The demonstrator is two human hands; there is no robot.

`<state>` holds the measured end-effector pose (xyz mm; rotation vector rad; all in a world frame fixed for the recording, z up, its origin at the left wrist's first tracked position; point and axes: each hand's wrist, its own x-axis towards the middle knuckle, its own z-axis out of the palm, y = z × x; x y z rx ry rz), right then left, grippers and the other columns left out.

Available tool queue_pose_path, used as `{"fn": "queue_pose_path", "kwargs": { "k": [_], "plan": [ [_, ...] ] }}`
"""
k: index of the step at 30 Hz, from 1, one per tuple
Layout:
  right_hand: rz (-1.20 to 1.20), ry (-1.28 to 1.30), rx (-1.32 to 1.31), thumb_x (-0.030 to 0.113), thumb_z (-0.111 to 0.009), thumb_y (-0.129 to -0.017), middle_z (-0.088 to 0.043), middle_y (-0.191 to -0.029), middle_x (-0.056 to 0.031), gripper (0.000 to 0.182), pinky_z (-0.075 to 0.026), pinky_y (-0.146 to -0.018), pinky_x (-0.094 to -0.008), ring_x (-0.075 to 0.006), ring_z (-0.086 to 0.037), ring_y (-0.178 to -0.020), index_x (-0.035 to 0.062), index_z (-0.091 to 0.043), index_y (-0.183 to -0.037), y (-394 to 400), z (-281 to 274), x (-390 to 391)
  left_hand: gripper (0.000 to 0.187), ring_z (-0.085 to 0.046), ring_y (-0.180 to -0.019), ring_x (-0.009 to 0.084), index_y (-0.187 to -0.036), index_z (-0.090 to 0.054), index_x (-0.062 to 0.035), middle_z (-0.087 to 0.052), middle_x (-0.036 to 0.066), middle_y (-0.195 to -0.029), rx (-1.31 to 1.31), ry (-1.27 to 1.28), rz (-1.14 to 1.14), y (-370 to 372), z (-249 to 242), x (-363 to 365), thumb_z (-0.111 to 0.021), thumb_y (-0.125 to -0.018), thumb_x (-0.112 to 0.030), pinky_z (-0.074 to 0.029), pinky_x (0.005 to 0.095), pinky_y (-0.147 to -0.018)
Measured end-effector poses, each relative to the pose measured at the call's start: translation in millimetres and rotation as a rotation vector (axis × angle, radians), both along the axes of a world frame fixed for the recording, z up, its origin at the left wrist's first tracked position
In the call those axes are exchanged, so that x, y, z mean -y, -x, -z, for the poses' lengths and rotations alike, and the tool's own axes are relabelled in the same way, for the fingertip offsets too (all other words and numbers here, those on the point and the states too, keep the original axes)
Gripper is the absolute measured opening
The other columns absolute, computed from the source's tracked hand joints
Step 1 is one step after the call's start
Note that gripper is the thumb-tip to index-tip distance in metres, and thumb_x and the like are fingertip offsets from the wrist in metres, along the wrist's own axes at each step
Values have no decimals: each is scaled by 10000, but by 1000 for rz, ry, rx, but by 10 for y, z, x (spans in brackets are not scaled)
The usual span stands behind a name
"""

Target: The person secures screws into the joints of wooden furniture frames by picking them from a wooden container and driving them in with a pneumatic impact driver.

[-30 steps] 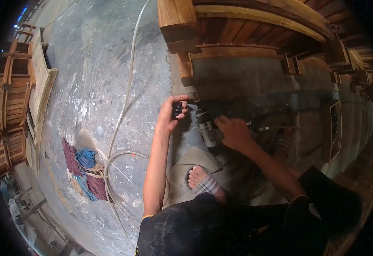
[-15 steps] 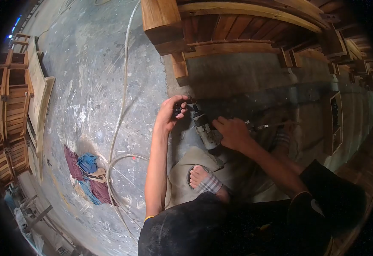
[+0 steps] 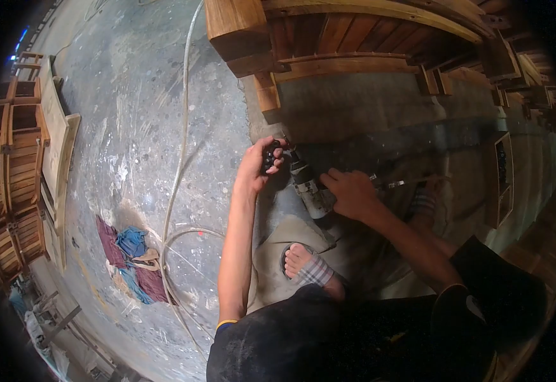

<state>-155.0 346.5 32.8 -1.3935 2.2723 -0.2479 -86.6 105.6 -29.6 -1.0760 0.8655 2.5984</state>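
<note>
My right hand (image 3: pixel 352 196) is wrapped around the handle of an air driver (image 3: pixel 308 187) with a worn, light-coloured body and a black nose. A metal fitting (image 3: pixel 392 185) sticks out behind the hand, toward the right. The driver's nose tilts up and left, close to the fingers of my left hand (image 3: pixel 256 167). Those fingers are curled around a clump of small black pieces (image 3: pixel 271 156), which look like screws but are partly hidden. A thin bit or screw shows at the driver's tip, just below a wooden furniture leg (image 3: pixel 268 95).
Slatted wooden furniture (image 3: pixel 341 38) stands ahead, its corner block (image 3: pixel 236 28) overhanging the floor. A pale hose (image 3: pixel 186 114) crosses the paint-spotted floor beside a pile of rags (image 3: pixel 135 258). An open wooden box (image 3: pixel 500 181) with dark contents lies to the right. My sandalled foot (image 3: pixel 303 264) rests on cardboard-like sheeting.
My left hand has shifted slightly up and right, still closed on the black pieces. The driver and right hand have moved slightly to the right.
</note>
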Motion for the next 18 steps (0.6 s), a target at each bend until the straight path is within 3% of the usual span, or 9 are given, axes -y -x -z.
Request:
{"fn": "queue_pose_path", "kwargs": {
  "k": [6, 8, 18],
  "plan": [
    [-16, -10, 8, 115, -693, -598, -581, -979, -88, 559, -487, -669, -418, -300, -630, -786, 82, -562, -1141, 31, 15, 21, 291, -499, -576, 108, -1058, -546, 26, -563, 57, -759, -43, -19, -37, -17, -33, 53, -511, -883, -204, -346, 177, -383],
    [-21, 12, 2, 115, -696, -596, -582, -980, -88, 556, -490, -660, -420, -300, -630, -780, 79, -564, -1135, 37, 28, 34, 336, -508, -571, 113, -1083, -549, 86, -584, 80, -781, -91, -21, -55, -33, -58, 80, -481, -870, -164, -357, 184, -393],
    [-10, 8, 2, 107, -711, -580, -587, -972, -85, 574, -495, -647, -420, -299, -632, -779, 74, -567, -1134, 79, -21, 40, 407, -520, -594, 123, -1135, -530, 114, -587, 120, -811, -155, -19, 2, -106, -46, 176, -464, -804, -113, -385, 191, -405]
  ]
}}
